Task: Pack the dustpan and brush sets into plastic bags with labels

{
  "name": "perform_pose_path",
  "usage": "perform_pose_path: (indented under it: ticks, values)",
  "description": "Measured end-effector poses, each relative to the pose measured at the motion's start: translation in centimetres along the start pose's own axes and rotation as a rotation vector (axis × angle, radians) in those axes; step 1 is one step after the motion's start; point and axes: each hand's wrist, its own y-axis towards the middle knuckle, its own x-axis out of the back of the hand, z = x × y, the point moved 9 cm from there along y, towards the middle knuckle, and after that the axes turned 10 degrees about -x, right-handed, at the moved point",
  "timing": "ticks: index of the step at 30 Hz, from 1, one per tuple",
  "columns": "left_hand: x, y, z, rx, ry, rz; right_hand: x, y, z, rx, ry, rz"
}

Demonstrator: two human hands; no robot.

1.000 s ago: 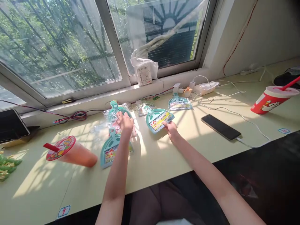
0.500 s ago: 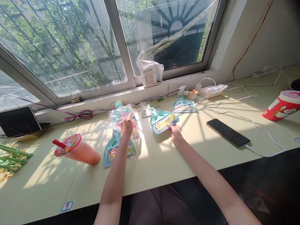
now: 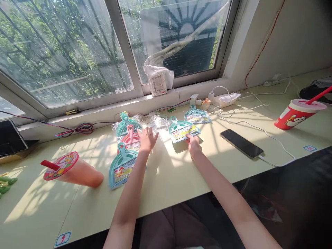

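My right hand (image 3: 194, 142) pinches the lower edge of a teal dustpan-and-brush set (image 3: 183, 129) with a yellow label, tilted above the table. Fingers spread, my left hand (image 3: 148, 139) is beside a pink dustpan set (image 3: 130, 138) in clear wrapping; whether it touches the wrapping I cannot tell. A teal set (image 3: 126, 123) lies behind the pink one and another teal set (image 3: 123, 166) in front, partly behind my left forearm. One more teal set (image 3: 197, 116) rests near the sill, and a clear-wrapped set (image 3: 158, 120) lies between the groups.
A drink cup with a red straw (image 3: 83, 171) stands at the left. To the right are a phone (image 3: 241, 143) on a white cable and a red cup (image 3: 295, 116). A tissue pack (image 3: 158, 83) sits on the sill, near a power strip (image 3: 226, 99) and bundled wires (image 3: 84, 128).
My left hand has moved right, off the wrapped sets, and its fingers have spread. The teal set in my right hand has turned slightly. The whole view has shifted.
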Motion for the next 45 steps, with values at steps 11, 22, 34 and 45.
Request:
perform_pose_path:
  ticks: [11,22,34,45]
  values:
    - [-2.2,-0.1,-0.7,-0.119,-0.059,-0.009,0.6,-0.1,1.2,0.024,0.003,-0.036]
    - [-4.1,2.6,-4.2,-0.044,0.078,0.154,0.7,0.0,1.5,-0.029,0.047,-0.084]
    - [-2.6,4.0,-4.5,-0.338,0.187,0.137,1.3,0.2,3.1,-0.038,0.199,-0.118]
    - [-7.8,2.3,-8.2,-0.005,-0.218,0.07,2.1,0.7,3.4,-0.05,-0.015,-0.066]
